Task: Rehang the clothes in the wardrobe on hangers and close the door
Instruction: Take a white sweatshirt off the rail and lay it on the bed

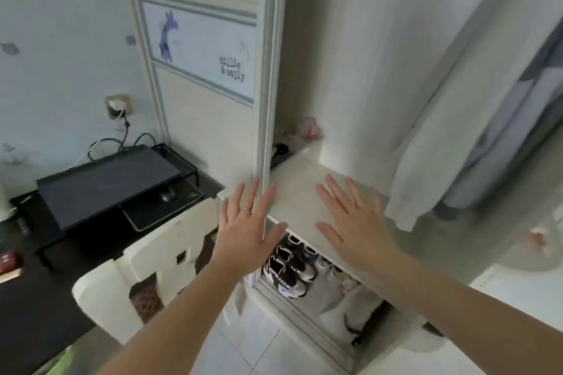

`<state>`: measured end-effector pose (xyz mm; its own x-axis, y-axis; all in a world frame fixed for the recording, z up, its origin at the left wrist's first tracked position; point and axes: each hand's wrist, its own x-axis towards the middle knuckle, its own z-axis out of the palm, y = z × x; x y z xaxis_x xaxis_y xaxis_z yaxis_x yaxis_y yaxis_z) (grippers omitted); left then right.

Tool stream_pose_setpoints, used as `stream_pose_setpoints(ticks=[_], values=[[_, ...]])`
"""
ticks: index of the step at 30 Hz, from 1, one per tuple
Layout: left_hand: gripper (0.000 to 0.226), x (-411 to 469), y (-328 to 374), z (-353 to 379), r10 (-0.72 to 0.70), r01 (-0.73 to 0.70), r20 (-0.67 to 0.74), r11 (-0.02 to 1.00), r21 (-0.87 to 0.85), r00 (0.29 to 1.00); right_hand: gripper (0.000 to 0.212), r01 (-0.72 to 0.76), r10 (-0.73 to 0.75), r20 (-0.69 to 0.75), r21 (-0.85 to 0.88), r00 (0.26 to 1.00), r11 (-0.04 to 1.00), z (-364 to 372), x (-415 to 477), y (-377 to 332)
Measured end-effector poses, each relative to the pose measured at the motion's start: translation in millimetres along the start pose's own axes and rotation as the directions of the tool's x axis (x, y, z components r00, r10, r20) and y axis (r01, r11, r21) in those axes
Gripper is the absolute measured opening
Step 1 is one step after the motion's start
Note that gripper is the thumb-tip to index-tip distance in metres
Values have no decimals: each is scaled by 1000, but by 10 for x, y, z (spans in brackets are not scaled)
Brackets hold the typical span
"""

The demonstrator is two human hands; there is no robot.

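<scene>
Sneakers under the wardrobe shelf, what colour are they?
The sneakers are black and white, seen in the head view.

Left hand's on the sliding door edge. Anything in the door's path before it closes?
Yes. The right hand and forearm reach across the opening over the shelf, right of the door. Further right, the hem of the white garment hangs near the shelf front and may also catch.
</scene>
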<state>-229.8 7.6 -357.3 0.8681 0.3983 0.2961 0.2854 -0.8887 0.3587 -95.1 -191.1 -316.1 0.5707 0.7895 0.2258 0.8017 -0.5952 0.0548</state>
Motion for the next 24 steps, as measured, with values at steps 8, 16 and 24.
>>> stream_pose_setpoints(ticks=[8,16,24], values=[[71,1750,737,-506,324,-321,-193,946,48,926,66,-128,101,-227,-108,969,986,-980,634,806],[73,3472,1509,-997,590,-602,-300,796,63,749,67,-308,116,-473,-353,873,883,-2078,1249,1310],[75,4724,2468,-1324,729,-789,-417,613,44,543,65,-475,116,-609,-471,785,743,-3038,1711,1758]])
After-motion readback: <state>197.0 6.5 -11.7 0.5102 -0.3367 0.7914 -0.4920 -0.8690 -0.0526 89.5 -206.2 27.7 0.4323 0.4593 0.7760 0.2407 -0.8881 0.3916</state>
